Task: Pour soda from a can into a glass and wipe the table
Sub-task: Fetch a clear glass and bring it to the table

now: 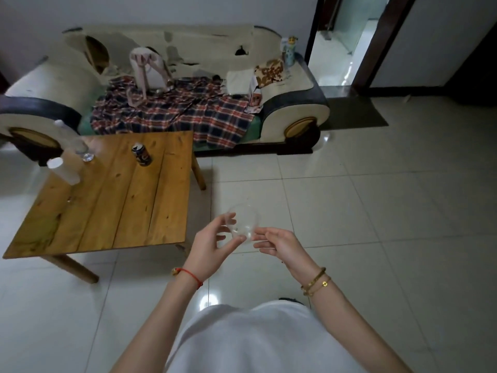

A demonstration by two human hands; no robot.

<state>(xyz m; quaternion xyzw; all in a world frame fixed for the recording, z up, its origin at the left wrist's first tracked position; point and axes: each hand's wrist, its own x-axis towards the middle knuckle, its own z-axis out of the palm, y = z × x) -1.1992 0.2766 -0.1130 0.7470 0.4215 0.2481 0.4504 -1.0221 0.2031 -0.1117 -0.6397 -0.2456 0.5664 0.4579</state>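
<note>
You hold the clear glass between both hands, left hand and right hand fingers lightly pinching it over the floor; the upright can stands on the table at ten o'clock, nearer your left

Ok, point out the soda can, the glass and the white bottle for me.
soda can (141, 155): head view, middle of its dark side.
glass (246, 220): head view, clear wall between both hands.
white bottle (64, 170): head view, middle of its body.
</note>
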